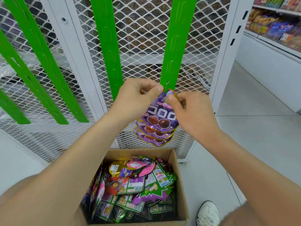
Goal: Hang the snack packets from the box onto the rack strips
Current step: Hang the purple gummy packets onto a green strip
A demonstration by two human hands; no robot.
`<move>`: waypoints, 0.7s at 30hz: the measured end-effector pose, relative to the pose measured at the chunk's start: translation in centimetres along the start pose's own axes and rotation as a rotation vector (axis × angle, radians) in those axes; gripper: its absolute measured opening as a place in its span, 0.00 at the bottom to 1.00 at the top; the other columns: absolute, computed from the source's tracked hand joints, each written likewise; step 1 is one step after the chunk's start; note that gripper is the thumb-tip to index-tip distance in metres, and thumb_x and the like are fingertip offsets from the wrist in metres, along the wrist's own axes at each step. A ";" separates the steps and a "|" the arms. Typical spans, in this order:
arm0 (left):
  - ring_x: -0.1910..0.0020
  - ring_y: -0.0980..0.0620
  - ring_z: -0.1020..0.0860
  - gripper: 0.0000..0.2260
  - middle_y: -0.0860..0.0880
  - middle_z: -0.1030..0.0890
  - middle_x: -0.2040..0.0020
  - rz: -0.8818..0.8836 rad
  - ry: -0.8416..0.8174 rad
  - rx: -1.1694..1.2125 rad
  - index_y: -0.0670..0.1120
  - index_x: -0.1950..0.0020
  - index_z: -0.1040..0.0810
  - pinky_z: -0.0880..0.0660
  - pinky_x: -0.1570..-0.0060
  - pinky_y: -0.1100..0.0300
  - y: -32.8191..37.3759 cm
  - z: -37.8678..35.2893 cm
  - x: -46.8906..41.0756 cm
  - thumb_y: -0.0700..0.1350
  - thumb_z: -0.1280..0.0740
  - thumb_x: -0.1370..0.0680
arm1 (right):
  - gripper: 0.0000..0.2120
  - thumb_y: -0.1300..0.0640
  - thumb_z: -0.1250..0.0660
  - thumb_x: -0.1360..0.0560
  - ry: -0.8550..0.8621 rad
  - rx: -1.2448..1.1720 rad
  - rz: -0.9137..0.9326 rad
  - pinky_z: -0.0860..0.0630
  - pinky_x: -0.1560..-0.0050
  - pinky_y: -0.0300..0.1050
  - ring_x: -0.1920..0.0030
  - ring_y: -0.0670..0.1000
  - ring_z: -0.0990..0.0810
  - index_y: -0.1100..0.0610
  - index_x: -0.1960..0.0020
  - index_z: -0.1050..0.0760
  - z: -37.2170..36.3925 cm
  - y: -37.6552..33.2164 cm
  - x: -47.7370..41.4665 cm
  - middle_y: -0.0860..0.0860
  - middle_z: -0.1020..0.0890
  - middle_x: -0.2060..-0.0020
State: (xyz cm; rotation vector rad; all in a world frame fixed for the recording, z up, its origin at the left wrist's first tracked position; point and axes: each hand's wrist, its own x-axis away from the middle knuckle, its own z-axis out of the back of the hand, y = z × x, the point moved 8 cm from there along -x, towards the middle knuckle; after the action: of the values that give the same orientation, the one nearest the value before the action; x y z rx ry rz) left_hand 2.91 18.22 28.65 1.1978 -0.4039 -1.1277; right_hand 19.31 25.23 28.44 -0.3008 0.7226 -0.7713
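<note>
I had the right hand (187,111) pinching the top of the glossy purple foil snack packet (161,115) and the left hand (140,95) pinching the lower end of the bright green slotted plastic rack strip (174,46). I judged the hanging step to be in hand, and the next move called for slipping the packet's hole over a free tab. Two similar purple packets (154,137) hung just below, crowding that spot, and the open brown cardboard box (140,152) of more packets stood on the floor beneath, by the white wire mesh panel (143,30).
</note>
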 end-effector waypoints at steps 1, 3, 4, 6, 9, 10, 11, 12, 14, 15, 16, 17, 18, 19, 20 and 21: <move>0.62 0.62 0.22 0.04 0.57 0.14 0.60 -0.042 0.011 -0.122 0.53 0.53 0.13 0.24 0.52 0.57 -0.2 0.1 0.3 0.49 0.27 0.19 | 0.16 0.45 0.32 0.19 0.016 0.004 -0.010 0.28 0.59 0.51 0.65 0.53 0.24 0.52 0.62 0.24 0.1 0.4 0.1 0.48 0.22 0.68; 0.58 0.61 0.24 0.04 0.58 0.18 0.54 -0.127 0.075 -0.365 0.52 0.46 0.16 0.27 0.52 0.58 -0.1 0.3 1.4 0.47 0.27 0.20 | 0.11 0.50 0.27 0.23 0.060 0.033 -0.029 0.29 0.54 0.48 0.55 0.53 0.23 0.54 0.50 0.26 0.5 0.8 0.7 0.50 0.21 0.55; 0.54 0.58 0.25 0.10 0.55 0.20 0.49 -0.168 0.133 -0.446 0.50 0.41 0.20 0.29 0.50 0.59 -0.1 0.4 2.3 0.45 0.26 0.21 | 0.12 0.54 0.27 0.24 0.054 0.038 -0.019 0.32 0.53 0.45 0.53 0.52 0.25 0.55 0.48 0.28 0.3 0.8 1.1 0.50 0.23 0.53; 0.50 0.53 0.28 0.15 0.51 0.26 0.46 -0.244 0.250 -0.478 0.45 0.40 0.28 0.32 0.50 0.60 0.0 0.7 4.5 0.41 0.26 0.23 | 0.08 0.57 0.28 0.26 -0.061 0.056 0.025 0.30 0.55 0.46 0.56 0.49 0.25 0.53 0.52 0.27 -1.0 0.0 2.1 0.47 0.22 0.57; 0.55 0.49 0.27 0.11 0.52 0.26 0.53 -0.200 0.276 -0.538 0.47 0.47 0.31 0.31 0.58 0.54 -2.5 -0.4 7.2 0.42 0.29 0.23 | 0.02 0.55 0.29 0.26 -0.531 0.065 0.103 0.22 0.56 0.45 0.61 0.50 0.17 0.52 0.57 0.20 -6.1 -1.1 5.1 0.48 0.17 0.66; 0.56 0.48 0.27 0.11 0.52 0.25 0.55 -0.136 0.245 -0.593 0.48 0.49 0.31 0.31 0.60 0.51 -4.3 -1.1 7.7 0.44 0.29 0.23 | 0.04 0.54 0.29 0.25 -0.705 0.125 0.154 0.22 0.56 0.44 0.60 0.52 0.16 0.54 0.57 0.19 -8.0 -1.3 6.6 0.49 0.15 0.66; 0.57 0.46 0.26 0.10 0.51 0.24 0.56 -0.049 0.182 -0.656 0.48 0.50 0.30 0.31 0.61 0.51 -6.5 -1.8 8.2 0.46 0.30 0.23 | 0.07 0.53 0.30 0.25 -0.858 0.201 0.219 0.21 0.56 0.45 0.59 0.53 0.16 0.56 0.56 0.18 -9.7 -1.2 8.0 0.51 0.14 0.65; 0.56 0.44 0.24 0.08 0.50 0.22 0.56 0.055 0.082 -0.718 0.48 0.51 0.28 0.28 0.60 0.51 -9.2 -2.8 8.7 0.48 0.30 0.23 | 0.09 0.53 0.31 0.24 -0.991 0.274 0.270 0.21 0.55 0.48 0.58 0.55 0.17 0.57 0.56 0.17 -11.3 -0.8 9.4 0.53 0.14 0.64; 0.53 0.40 0.19 0.06 0.46 0.18 0.54 0.291 -0.194 -0.817 0.47 0.51 0.22 0.21 0.56 0.48 -15.5 -4.7 10.5 0.49 0.32 0.23 | 0.11 0.52 0.32 0.23 -1.150 0.376 0.324 0.20 0.53 0.53 0.60 0.56 0.21 0.59 0.57 0.18 -13.4 0.2 11.1 0.56 0.15 0.64; 0.52 0.40 0.17 0.06 0.45 0.17 0.53 0.368 -0.323 -0.843 0.47 0.52 0.20 0.19 0.54 0.48 -18.4 -5.7 11.9 0.49 0.32 0.22 | 0.12 0.52 0.32 0.23 -1.181 0.387 0.326 0.20 0.53 0.55 0.62 0.56 0.24 0.59 0.60 0.19 -14.0 0.7 11.3 0.56 0.17 0.66; 0.50 0.39 0.17 0.07 0.46 0.17 0.52 0.404 -0.420 -0.865 0.47 0.51 0.20 0.18 0.53 0.47 -20.9 -6.5 13.1 0.50 0.32 0.22 | 0.14 0.52 0.33 0.22 -1.188 0.394 0.333 0.20 0.54 0.56 0.65 0.55 0.26 0.59 0.63 0.22 -14.5 0.9 11.1 0.55 0.21 0.69; 0.48 0.39 0.17 0.07 0.46 0.17 0.50 0.413 -0.477 -0.885 0.47 0.50 0.21 0.19 0.52 0.48 -22.9 -7.2 14.2 0.50 0.32 0.20 | 0.15 0.53 0.33 0.22 -1.186 0.401 0.337 0.20 0.56 0.57 0.66 0.56 0.28 0.59 0.65 0.24 -14.9 1.0 10.8 0.54 0.25 0.71; 0.45 0.39 0.17 0.08 0.46 0.18 0.48 0.414 -0.504 -0.904 0.47 0.46 0.22 0.20 0.51 0.48 -24.4 -7.8 15.0 0.50 0.32 0.19 | 0.15 0.52 0.33 0.21 -1.184 0.404 0.337 0.20 0.57 0.56 0.66 0.57 0.27 0.59 0.64 0.24 -15.1 1.1 10.5 0.53 0.26 0.71; 0.42 0.40 0.19 0.10 0.45 0.19 0.43 0.398 -0.509 -0.924 0.47 0.41 0.23 0.21 0.49 0.47 -25.7 -8.5 15.5 0.50 0.32 0.19 | 0.14 0.52 0.33 0.21 -1.181 0.398 0.334 0.20 0.57 0.56 0.65 0.58 0.24 0.59 0.62 0.22 -15.4 1.3 10.1 0.53 0.25 0.71; 0.39 0.40 0.20 0.14 0.45 0.20 0.39 0.367 -0.508 -0.938 0.47 0.35 0.24 0.22 0.46 0.46 -26.7 -9.2 15.6 0.50 0.32 0.18 | 0.14 0.52 0.34 0.22 -1.184 0.386 0.333 0.19 0.57 0.56 0.63 0.59 0.22 0.60 0.60 0.20 -15.6 1.4 9.7 0.54 0.22 0.70; 0.36 0.41 0.22 0.17 0.45 0.22 0.36 0.328 -0.502 -0.961 0.47 0.31 0.27 0.24 0.43 0.46 -27.5 -10.0 15.6 0.49 0.32 0.18 | 0.14 0.51 0.34 0.22 -1.190 0.369 0.327 0.19 0.56 0.56 0.61 0.60 0.20 0.60 0.58 0.19 -15.8 1.6 9.2 0.56 0.19 0.67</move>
State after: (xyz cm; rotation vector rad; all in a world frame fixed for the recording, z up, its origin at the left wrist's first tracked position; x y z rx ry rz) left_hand 4.43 11.80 -3.88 -0.0011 -0.3462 -1.1121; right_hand 13.84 19.78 11.81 -0.2409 -0.4871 -0.2906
